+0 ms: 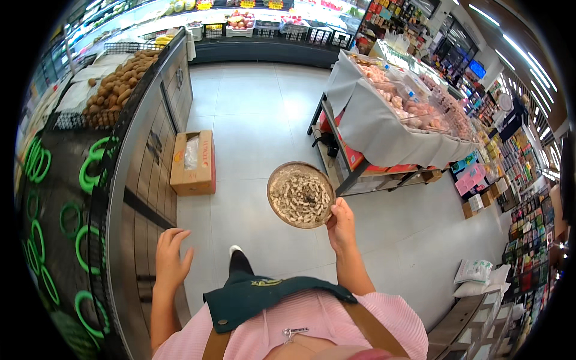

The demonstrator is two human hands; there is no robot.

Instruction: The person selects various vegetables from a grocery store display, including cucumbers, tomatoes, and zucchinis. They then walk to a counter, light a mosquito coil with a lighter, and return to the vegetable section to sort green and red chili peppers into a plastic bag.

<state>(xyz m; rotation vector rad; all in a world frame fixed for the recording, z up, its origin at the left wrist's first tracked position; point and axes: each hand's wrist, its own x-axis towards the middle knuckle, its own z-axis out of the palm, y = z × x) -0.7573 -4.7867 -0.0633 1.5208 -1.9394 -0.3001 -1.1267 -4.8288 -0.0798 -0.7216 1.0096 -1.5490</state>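
Note:
My right hand (341, 225) holds a round, shallow brown dish (275, 208) by its right rim, thumb on top, out over the floor. Short pale stubs (302, 193) cover the dish's inside, with a dark patch near the middle. What the stubs are, I cannot tell for sure. My left hand (173, 257) hangs with nothing in it, fingers apart, beside the wood-panelled side of a produce stand (155, 135). A dark green apron (270, 292) covers part of my pink ribbed top.
Brown tubers or fruit (118, 85) and green rings (87, 249) lie on the left stand. A cardboard box (193, 168) sits on the floor. A grey-draped display (364, 121) of raw meat stands right. White sacks (474, 272) lie lower right; a chilled fruit case (265, 51) runs behind.

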